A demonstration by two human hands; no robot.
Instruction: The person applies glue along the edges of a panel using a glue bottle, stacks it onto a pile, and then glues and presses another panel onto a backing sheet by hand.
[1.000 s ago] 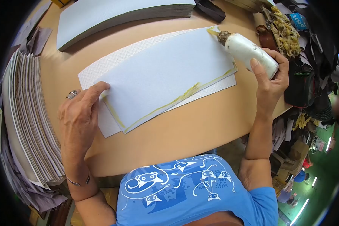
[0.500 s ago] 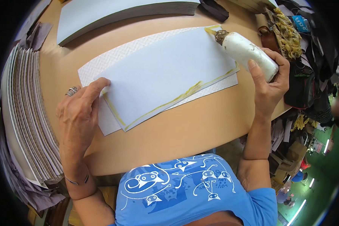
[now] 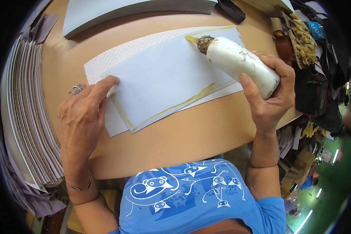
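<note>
My right hand (image 3: 273, 95) is wrapped round a worn white glue bottle (image 3: 242, 64), tilted so its yellowed nozzle touches or hovers just over the upper edge of a curved white sheet (image 3: 156, 78). Yellow glue lines follow the sheet's left, lower and right edges, and the upper edge to the right of the nozzle. Beneath it lies a second white, textured sheet (image 3: 109, 62), showing along the top, left and lower right. My left hand (image 3: 81, 117), with a ring, rests its outstretched index fingertip on the upper sheet's left end; its other fingers are partly hidden.
A thick stack of curved white sheets (image 3: 136, 11) lies at the table's back, with a dark cloth piece (image 3: 231, 9) beside it. Many layered sheets (image 3: 33, 113) stand at the left. At right are a brown bottle (image 3: 283, 43) and a clump crusted with yellow residue (image 3: 300, 41).
My right hand has moved the glue bottle leftward along the sheet's upper edge, from the right corner. A yellow line now shows behind the nozzle. My left fingertip stays on the sheet.
</note>
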